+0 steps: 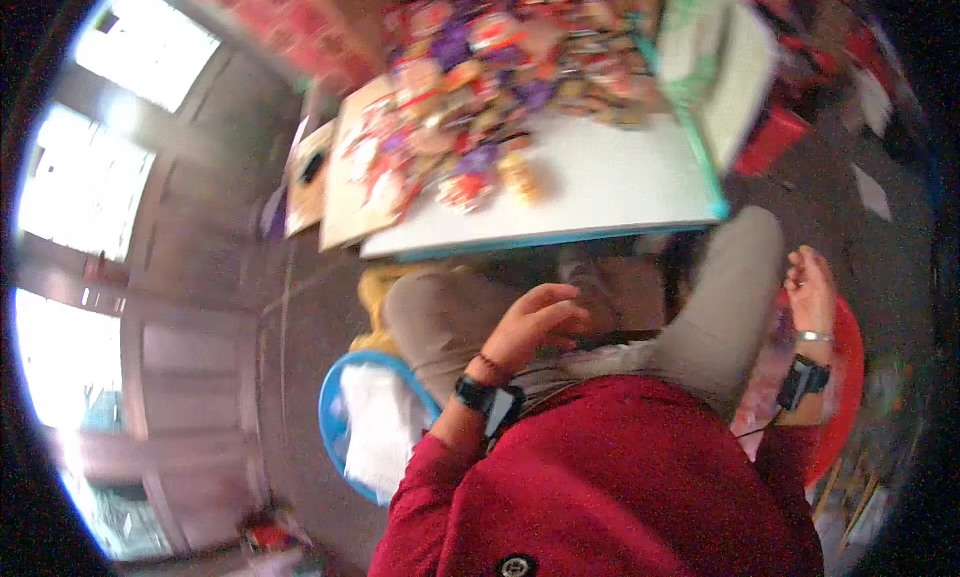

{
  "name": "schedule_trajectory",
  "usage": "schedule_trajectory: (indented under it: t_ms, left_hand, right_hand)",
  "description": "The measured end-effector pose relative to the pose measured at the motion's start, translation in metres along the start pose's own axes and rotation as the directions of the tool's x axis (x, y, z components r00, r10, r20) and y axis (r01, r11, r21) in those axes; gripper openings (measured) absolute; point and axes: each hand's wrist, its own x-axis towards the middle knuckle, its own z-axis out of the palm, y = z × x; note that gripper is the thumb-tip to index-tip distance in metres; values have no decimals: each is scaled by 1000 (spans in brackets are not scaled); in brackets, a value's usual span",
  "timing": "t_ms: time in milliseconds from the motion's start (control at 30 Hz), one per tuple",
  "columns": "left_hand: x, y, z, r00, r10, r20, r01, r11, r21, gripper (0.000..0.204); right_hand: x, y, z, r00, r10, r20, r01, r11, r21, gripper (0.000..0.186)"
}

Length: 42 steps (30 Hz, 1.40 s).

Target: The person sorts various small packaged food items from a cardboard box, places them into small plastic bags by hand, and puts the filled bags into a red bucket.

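My left hand (540,322) hangs above my lap with its fingers loosely bent and apart; I see nothing in it. Off to the right, my right hand (814,289) is raised beside my right knee, over the edge of a red basin (850,377). Its fingers curl a little, and nothing shows in them. In front of my knees stands a white tabletop (620,177) with a blue-green edge. A heap of small wrapped packets (480,87) in red, purple and gold covers its far and left parts. Motion blurs the packets.
A blue basin (330,407) with a white bag or cloth (378,422) stands left of my seat. Cardboard (350,202) lies at the table's left side. A white and green box (725,67) is at the right. Windows (85,182) line the left wall.
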Motion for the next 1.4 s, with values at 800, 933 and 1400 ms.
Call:
schedule_trajectory:
  t_ms: [800,933,1400]
  left_hand:
    - [-181,-84,-188,117,184,-976,411,886,217,54]
    - [-173,-84,-178,73,242,-967,398,882,251,40]
    - [-185,-98,-186,216,-38,-976,-261,961,-95,24]
  right_hand:
    - [-28,99,180,749,478,459,-290,859,-422,15]
    - [-31,99,179,752,478,455,-288,858,-426,14]
    - [-32,103,180,748,481,457,-277,852,-444,15]
